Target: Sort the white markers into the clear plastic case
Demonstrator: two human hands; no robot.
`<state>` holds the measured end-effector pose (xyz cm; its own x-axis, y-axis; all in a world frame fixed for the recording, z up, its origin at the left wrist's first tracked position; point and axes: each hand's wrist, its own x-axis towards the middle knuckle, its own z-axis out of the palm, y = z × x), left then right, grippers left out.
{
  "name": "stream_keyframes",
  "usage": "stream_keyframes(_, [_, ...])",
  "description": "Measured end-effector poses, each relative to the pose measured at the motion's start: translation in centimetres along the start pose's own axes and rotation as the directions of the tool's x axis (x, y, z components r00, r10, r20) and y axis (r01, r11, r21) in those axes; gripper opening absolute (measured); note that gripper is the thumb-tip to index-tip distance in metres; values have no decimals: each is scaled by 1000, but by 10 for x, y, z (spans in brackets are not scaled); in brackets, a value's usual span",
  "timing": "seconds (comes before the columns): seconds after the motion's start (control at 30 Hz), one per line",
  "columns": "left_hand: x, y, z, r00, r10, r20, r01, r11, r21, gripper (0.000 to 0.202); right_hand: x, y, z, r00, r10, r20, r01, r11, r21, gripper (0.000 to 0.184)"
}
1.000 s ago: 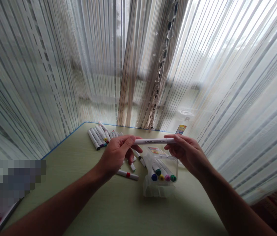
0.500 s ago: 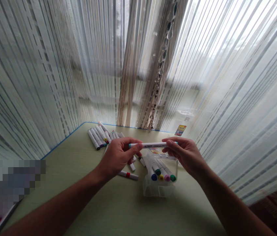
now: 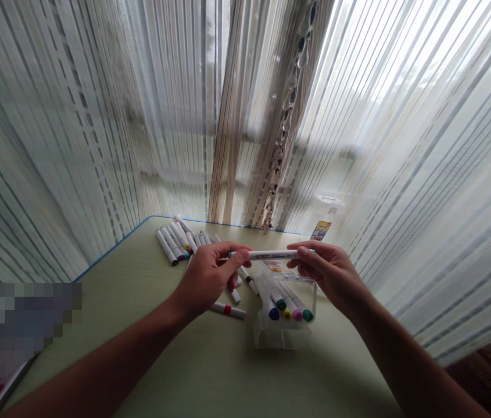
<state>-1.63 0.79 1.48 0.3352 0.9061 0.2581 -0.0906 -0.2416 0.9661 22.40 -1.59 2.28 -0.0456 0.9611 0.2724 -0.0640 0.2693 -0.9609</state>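
A white marker [image 3: 272, 255] with teal ends is held level above the table, one end in each hand. My left hand [image 3: 214, 268] pinches its left end between thumb and fingers. At the other end, my right hand [image 3: 326, 264] grips it the same way. Below the marker lies a clear plastic case [image 3: 266, 338] with several markers in it, their blue, yellow, pink and green ends facing me. Partly behind my left hand, loose white markers [image 3: 178, 239] are spread on the table. One marker with a red band [image 3: 228, 310] lies just below that hand.
The pale green table [image 3: 114, 325] has a blue edge at the back. Striped string curtains [image 3: 175, 116] hang close behind it. A clear package with a yellow label [image 3: 321, 230] stands at the back right. A blurred-out patch [image 3: 10, 331] covers the left side.
My left thumb has slid slightly left along the marker. Both hands keep hold of it, and the case and loose markers lie as before.
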Motion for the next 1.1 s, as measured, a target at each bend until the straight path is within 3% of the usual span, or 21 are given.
stream_keyframes(0.27, [2, -1, -1, 999, -38, -36, 33, 992, -121, 34, -1, -5, 2, 999, 40, 1, -40, 994, 102, 27])
stream_keyframes(0.53, [-1, 0, -1, 1000, 16, 5, -16, 999, 43, 32, -1, -3, 2, 1000, -9, -10, 9, 999, -36, 23])
stream_keyframes(0.7, [-4, 2, -1, 1000, -6, 13, 5, 997, 76, 36, -2, -2, 3, 998, 27, -49, -31, 997, -71, 27])
stream_keyframes(0.9, [-2, 3, 0, 1000, -6, -10, 6, 1000, -31, 35, 0, -4, 2, 1000, 14, 1, -14, 1000, 26, 24])
stream_keyframes(1.1, [0, 1, 0, 999, -25, -21, 20, 978, -206, 34, -3, -12, 6, 996, 81, -26, -77, 990, 121, 29])
